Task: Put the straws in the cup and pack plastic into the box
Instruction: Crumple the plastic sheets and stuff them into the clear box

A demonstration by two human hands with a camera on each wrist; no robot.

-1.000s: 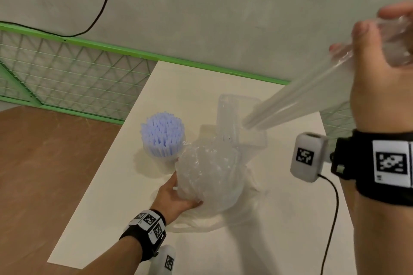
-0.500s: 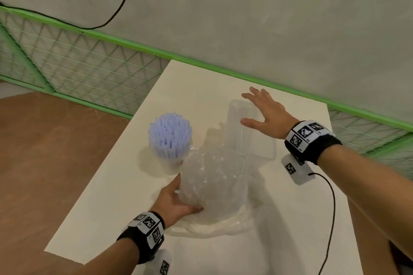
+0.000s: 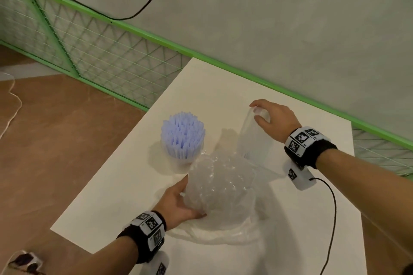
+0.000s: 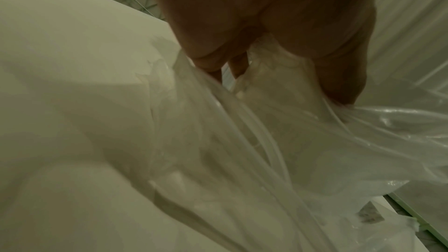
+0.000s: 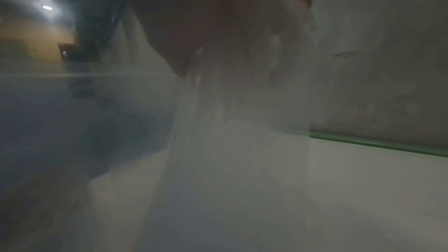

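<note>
Both hands (image 3: 176,201) (image 3: 276,118) curled, gripping.

Head view: even, moderately bright, warm indoor light. Soft shadows fall on the white table (image 3: 223,96) beside the cup of straws (image 3: 182,138) and behind the crumpled plastic (image 3: 221,192). Small specular glints on the plastic. Focus mostly sharp; the green railing (image 3: 134,27) bows toward the frame edges, wide-angle distortion.

Left wrist view: dim, greenish cast. The left hand (image 4: 278,26) is a dark, underexposed mass at top; plastic film (image 4: 315,141) shows scattered highlights, soft focus throughout.

Right wrist view: darkest, heavily smeared by motion blur and haze; one bright ceiling lamp (image 5: 47,7) flares at upper left. Outlines largely unreadable.
</note>
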